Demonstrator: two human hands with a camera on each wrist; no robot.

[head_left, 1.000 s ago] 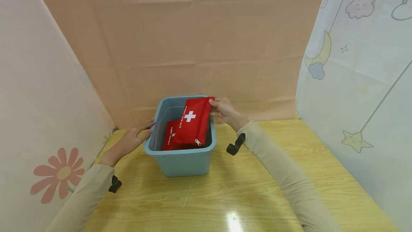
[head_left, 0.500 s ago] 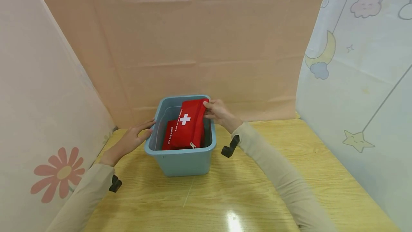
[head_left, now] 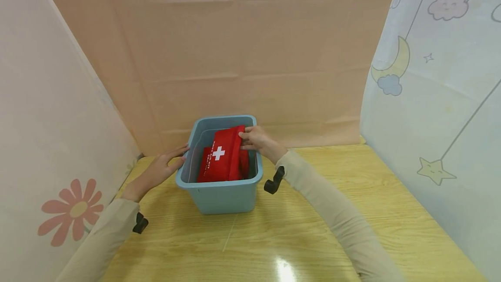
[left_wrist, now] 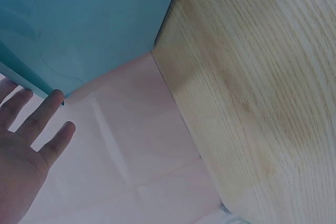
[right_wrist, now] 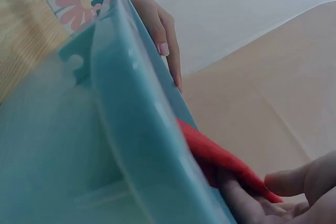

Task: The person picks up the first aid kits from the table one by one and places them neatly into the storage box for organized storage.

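1. A person's right hand (head_left: 256, 139) pinches the top edge of a red first-aid pouch (head_left: 221, 156) bearing a white cross; thumb and fingers (right_wrist: 294, 183) are closed on the fabric, as the right wrist view confirms.
2. The pouch stands tilted inside a blue plastic bin (head_left: 219, 197), its upper edge near the far right rim; its lower part is down in the bin.
3. A second red pouch (head_left: 204, 166) lies beneath and to the left of it in the same bin; white lettering shows along its side.
4. The left hand (head_left: 156, 171) lies flat with fingers straight and spread; its fingertips (left_wrist: 55, 99) touch the bin's left wall just under the rim; it grips nothing.
5. The bin sits on a pale wooden table (head_left: 297, 234), close to the peach backdrop (head_left: 250, 47); both hands are apart, one on either side of the bin.
6. Beige sleeves (head_left: 336, 212) cover both arms; a flower-printed panel (head_left: 70, 210) stands at left; a panel (head_left: 434, 99) printed with moon, star and rainbow at right.
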